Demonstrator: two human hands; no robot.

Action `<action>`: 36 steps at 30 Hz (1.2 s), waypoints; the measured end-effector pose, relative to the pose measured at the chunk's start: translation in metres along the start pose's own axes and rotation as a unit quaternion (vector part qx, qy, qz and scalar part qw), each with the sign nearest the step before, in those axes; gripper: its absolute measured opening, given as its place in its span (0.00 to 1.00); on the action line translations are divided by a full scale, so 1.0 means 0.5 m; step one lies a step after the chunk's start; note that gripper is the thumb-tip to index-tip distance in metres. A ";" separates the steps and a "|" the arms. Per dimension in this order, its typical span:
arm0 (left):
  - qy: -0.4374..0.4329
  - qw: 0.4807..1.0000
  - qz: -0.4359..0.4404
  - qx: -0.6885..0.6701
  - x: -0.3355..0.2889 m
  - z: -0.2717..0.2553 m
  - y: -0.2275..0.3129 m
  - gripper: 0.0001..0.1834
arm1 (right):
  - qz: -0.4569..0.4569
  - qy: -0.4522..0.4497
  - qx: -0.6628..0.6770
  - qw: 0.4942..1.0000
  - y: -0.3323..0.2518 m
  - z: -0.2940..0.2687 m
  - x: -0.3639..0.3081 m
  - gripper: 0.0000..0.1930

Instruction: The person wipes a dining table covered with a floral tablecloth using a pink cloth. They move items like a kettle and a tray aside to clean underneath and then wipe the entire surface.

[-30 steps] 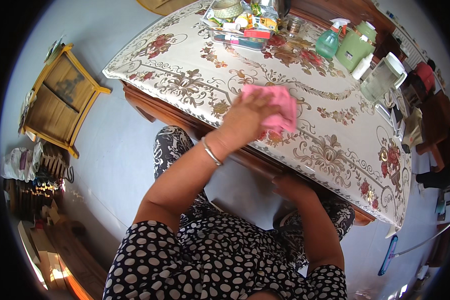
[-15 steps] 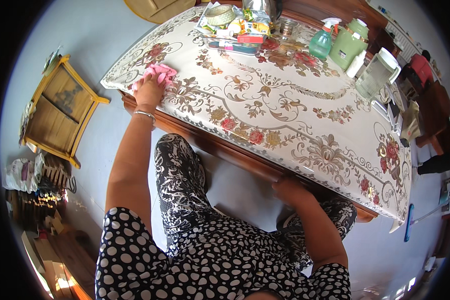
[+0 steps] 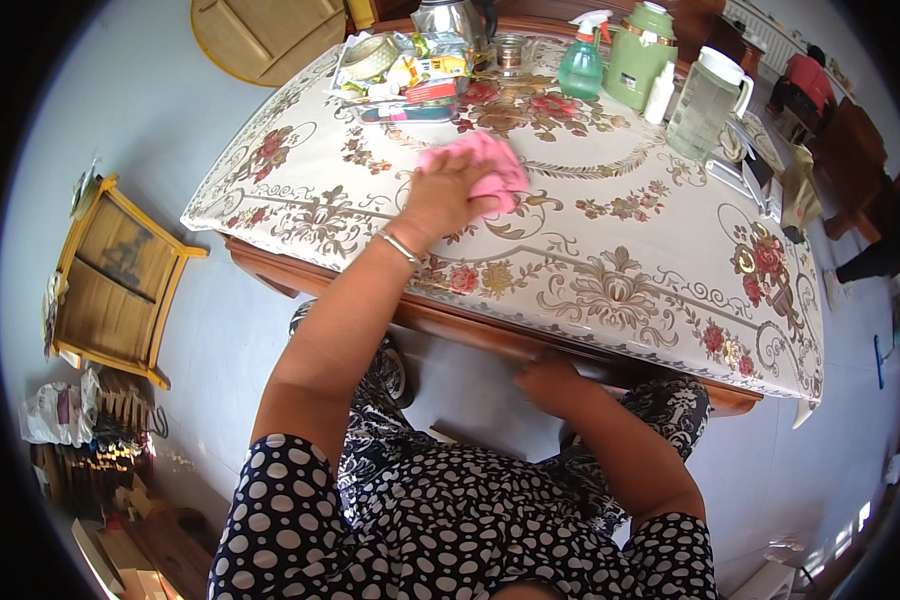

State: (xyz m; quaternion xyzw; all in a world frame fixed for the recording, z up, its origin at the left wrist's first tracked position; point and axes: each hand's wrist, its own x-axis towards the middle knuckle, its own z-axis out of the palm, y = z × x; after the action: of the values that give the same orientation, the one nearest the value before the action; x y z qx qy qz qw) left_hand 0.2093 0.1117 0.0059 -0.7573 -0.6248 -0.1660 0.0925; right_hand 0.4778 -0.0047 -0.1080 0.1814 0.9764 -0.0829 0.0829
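Observation:
A crumpled pink cloth [image 3: 498, 172] lies on the flower-patterned tablecloth [image 3: 390, 215]. My left hand [image 3: 442, 197], with a silver bangle at its wrist, presses down on that cloth and holds it with bent fingers. My right hand [image 3: 550, 384] hangs lower, close in front of the table's wooden edge [image 3: 470, 331] and above my lap. Its fingers look curled in, dim and a little blurred, and I see nothing in them.
Along the far side stand a tray of small packets [image 3: 405, 105], a metal kettle [image 3: 452, 22], a glass jar [image 3: 510, 52], a green spray bottle [image 3: 581, 68], a green flask [image 3: 638, 62], a white bottle [image 3: 660, 95] and a water pitcher [image 3: 702, 108]. A wooden chair [image 3: 120, 270] is at left.
My left hand has swept the pink cloth from the table's left corner rightward toward its middle. My right hand stays in front of the table edge. The view has shifted slightly.

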 end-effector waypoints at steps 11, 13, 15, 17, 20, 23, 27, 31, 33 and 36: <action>-0.054 0.981 0.172 -0.072 0.067 -0.007 0.296 0.28 | 0.081 -0.082 0.058 0.992 0.030 -0.039 0.003 0.14; -0.035 0.985 0.157 -0.055 0.078 0.017 0.267 0.26 | 0.074 -0.093 0.055 0.991 0.035 -0.039 0.008 0.14; -0.015 0.991 0.130 -0.025 0.088 0.032 0.224 0.24 | 0.054 -0.085 0.023 0.995 0.043 -0.023 0.004 0.16; -0.038 0.997 0.069 -0.006 0.089 0.017 0.166 0.24 | 0.068 -0.086 0.029 0.994 0.040 -0.030 -0.003 0.16; -0.034 0.999 -0.018 0.015 0.064 0.003 0.048 0.25 | 0.068 -0.094 0.048 0.992 0.040 -0.033 -0.004 0.15; -0.035 0.996 -0.075 0.032 0.019 -0.035 -0.058 0.25 | 0.072 -0.113 0.024 0.991 0.042 -0.029 -0.002 0.15; -0.014 0.987 -0.155 0.046 -0.063 -0.084 -0.177 0.24 | 0.054 -0.114 -0.024 0.992 0.028 -0.032 0.004 0.15; 0.019 0.983 -0.176 0.041 -0.150 -0.097 -0.227 0.24 | 0.102 -0.052 0.130 0.985 -0.009 -0.040 0.011 0.14; 0.033 0.983 -0.178 0.019 -0.175 -0.096 -0.230 0.25 | 0.011 -0.009 0.177 0.984 -0.030 -0.066 -0.006 0.14; 0.052 0.985 -0.164 0.026 -0.191 -0.113 -0.217 0.26 | -0.049 0.023 0.234 0.971 -0.089 -0.194 -0.001 0.13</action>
State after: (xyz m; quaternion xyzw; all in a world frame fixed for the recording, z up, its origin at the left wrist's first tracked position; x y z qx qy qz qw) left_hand 0.0800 0.0266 0.0157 -0.6325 -0.7387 -0.2015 0.1165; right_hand 0.4492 -0.0275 -0.0078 0.1497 0.9393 -0.3085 0.0118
